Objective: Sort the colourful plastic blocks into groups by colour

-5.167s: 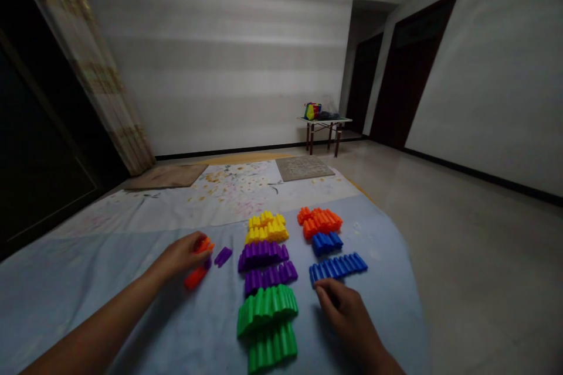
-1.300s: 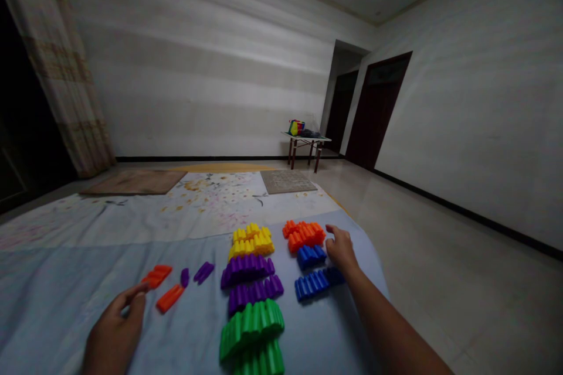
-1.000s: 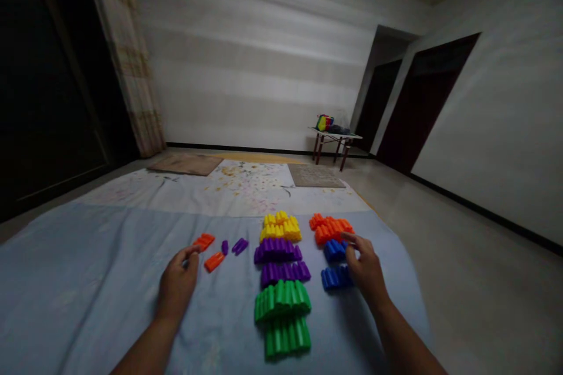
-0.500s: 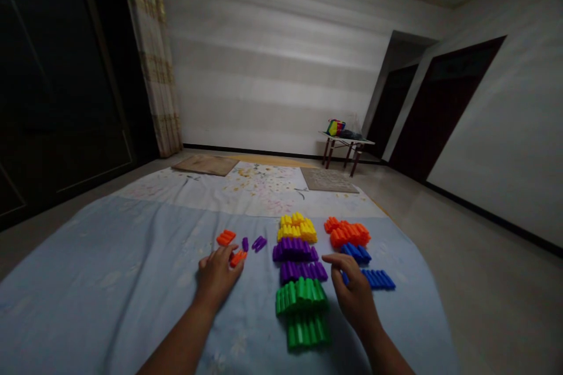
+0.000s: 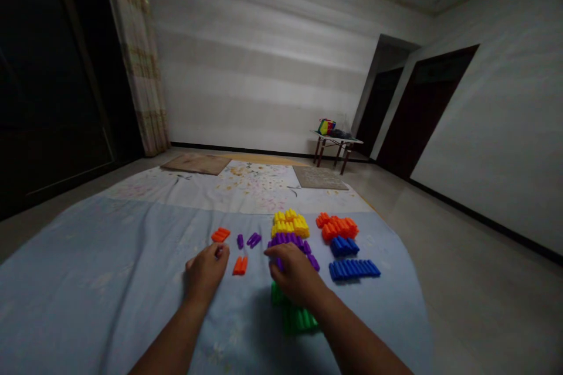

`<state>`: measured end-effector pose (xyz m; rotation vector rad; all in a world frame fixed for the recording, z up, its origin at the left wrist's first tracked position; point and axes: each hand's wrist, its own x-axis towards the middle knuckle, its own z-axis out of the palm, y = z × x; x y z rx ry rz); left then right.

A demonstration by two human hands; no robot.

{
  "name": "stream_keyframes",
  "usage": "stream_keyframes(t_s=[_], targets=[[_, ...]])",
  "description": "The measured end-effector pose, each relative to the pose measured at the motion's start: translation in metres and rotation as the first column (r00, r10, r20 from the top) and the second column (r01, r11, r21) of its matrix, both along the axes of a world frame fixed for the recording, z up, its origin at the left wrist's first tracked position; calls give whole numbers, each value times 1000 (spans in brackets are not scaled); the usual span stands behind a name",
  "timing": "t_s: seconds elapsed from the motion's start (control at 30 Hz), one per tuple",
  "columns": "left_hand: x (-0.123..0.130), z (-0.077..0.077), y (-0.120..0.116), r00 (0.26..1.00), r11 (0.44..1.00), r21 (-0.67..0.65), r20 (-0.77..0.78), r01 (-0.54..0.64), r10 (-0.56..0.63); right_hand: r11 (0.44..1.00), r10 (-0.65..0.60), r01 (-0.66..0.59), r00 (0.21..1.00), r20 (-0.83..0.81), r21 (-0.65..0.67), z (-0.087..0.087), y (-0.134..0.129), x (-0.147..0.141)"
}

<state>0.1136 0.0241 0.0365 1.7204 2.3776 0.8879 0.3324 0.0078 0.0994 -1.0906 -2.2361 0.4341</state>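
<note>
My left hand (image 5: pixel 206 269) rests on the blue cloth with its fingers curled closed; whatever may be in them is hidden. Just right of it lies a pair of orange plastic tubes (image 5: pixel 240 265), apart from the hand. Beyond the fingertips are more orange tubes (image 5: pixel 220 235), with loose purple tubes (image 5: pixel 254 239) to their right. My right hand (image 5: pixel 297 275) hovers over or touches the rows of purple tubes (image 5: pixel 288 239), index finger stretched leftward and thumb apart. It hides part of that purple row and of the green tubes (image 5: pixel 303 321) beneath the wrist.
Stacked yellow tubes (image 5: pixel 289 225) sit behind the purple ones. To the right are a heap of orange tubes (image 5: pixel 338 227) and rows of blue tubes (image 5: pixel 354 269). Two flat boards, a brown one (image 5: pixel 196 164) and a grey one (image 5: pixel 320 177), lie at the far edge. A small table (image 5: pixel 336 138) stands beyond.
My right hand has moved left, from beside the blue tubes to over the purple rows. My left hand has drawn back from the orange pair, which now lies turned more upright in view.
</note>
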Motion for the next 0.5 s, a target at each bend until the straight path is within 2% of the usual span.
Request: stream_keyframes(t_s=[0.07, 0.17, 0.2, 0.37, 0.5], targets=[[-10, -3, 2, 1000, 1000, -3, -8, -28, 28, 997, 72, -64, 982, 174, -47, -1, 7, -29], [-20, -6, 5, 999, 999, -36, 1, -35, 36, 994, 111, -92, 883, 457, -64, -10, 22, -66], [-22, -7, 5, 999, 998, -52, 13, -36, 37, 993, 115, -91, 857, 502, -72, -13, 28, -75], [-29, -10, 11, 996, 992, -114, 62, -56, 63, 991, 121, -63, 790, 601, -117, -23, 45, -99], [-29, -10, 14, 996, 990, -132, 59, -58, 66, 985, 152, -64, 767, 623, -161, -16, 46, -101]])
